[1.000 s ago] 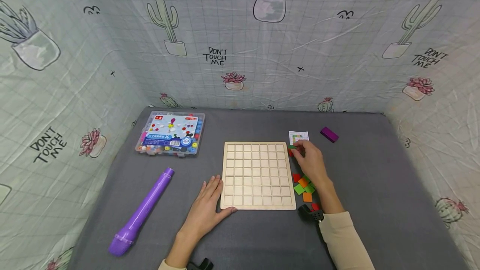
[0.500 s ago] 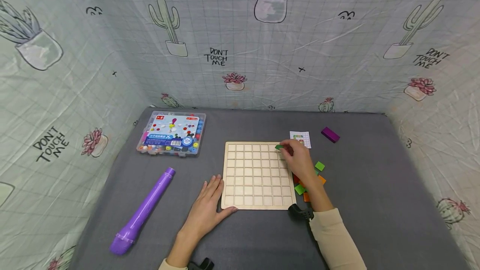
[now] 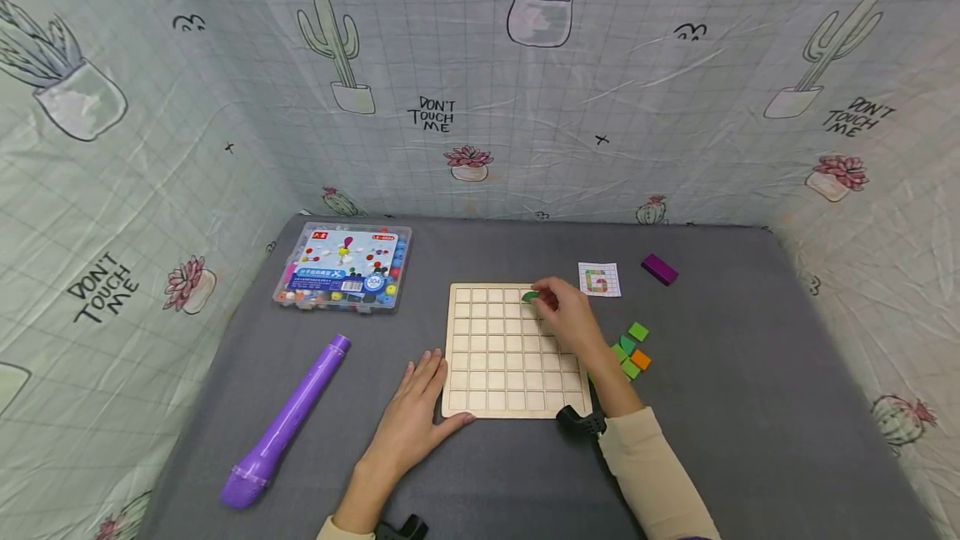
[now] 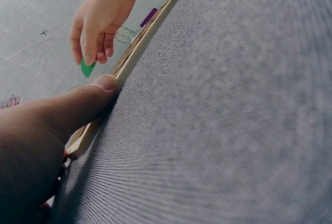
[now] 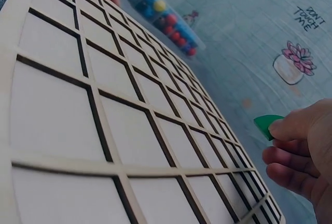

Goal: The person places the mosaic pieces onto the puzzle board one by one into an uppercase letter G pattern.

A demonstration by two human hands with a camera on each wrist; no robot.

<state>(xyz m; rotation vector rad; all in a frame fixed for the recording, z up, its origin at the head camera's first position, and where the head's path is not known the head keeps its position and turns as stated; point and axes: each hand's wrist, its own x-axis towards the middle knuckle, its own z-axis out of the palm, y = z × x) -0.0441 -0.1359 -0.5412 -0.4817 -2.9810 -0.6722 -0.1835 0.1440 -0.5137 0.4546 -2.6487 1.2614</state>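
A square wooden grid board [image 3: 487,344] lies flat on the grey table. My left hand [image 3: 411,415] rests at its near left corner, fingers stretched along the left side and thumb [image 4: 106,83] against the front edge. Over the far row of cells, right of the middle, my right hand [image 3: 567,317] pinches a small green piece [image 3: 529,297] between thumb and fingertips. One side of that piece is rounded and it comes to a point, as the right wrist view shows. The right hand and forearm hide some of the board's right-hand cells.
Several green and orange tiles [image 3: 628,348] lie right of the board, partly behind the right forearm. A printed pattern card [image 3: 607,280] and a purple block [image 3: 660,269] sit farther back. At left are a clear box of coloured beads [image 3: 342,267] and a purple toy microphone [image 3: 288,419].
My right hand has carried the green piece leftward from beside the card to above the board's far row. The card has come into full view. My left hand stays in place.
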